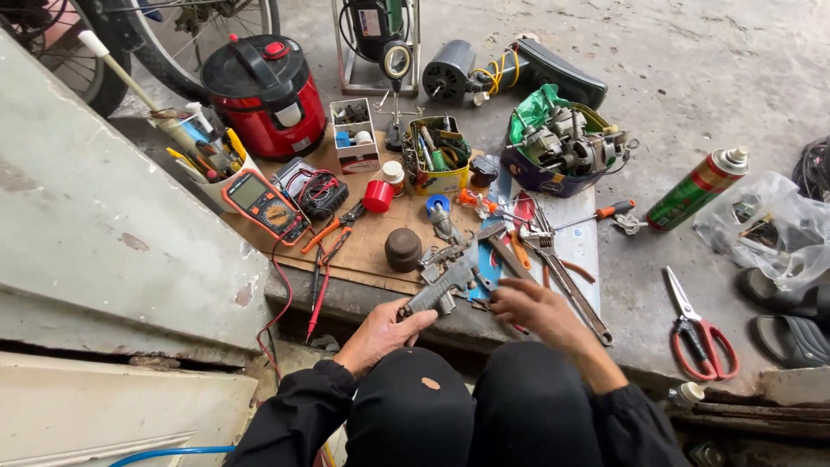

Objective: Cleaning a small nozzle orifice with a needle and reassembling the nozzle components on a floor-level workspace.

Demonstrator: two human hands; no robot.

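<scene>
Grip of left hand (380,333) closes round grey metal tool (441,287).

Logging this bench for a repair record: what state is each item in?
Left hand: gripping grey metal tool.
Right hand: resting on tools, fingers curled.
Rice cooker: lid shut.
Multimeter: leads plugged in.
Spray can: lying down, uncapped.
Red scissors: blades shut.

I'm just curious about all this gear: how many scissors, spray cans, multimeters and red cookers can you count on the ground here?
Scissors: 1
Spray can: 1
Multimeter: 1
Red cooker: 1
Total: 4
The left hand holds a grey metal tool; the right hand rests beside it.
</scene>
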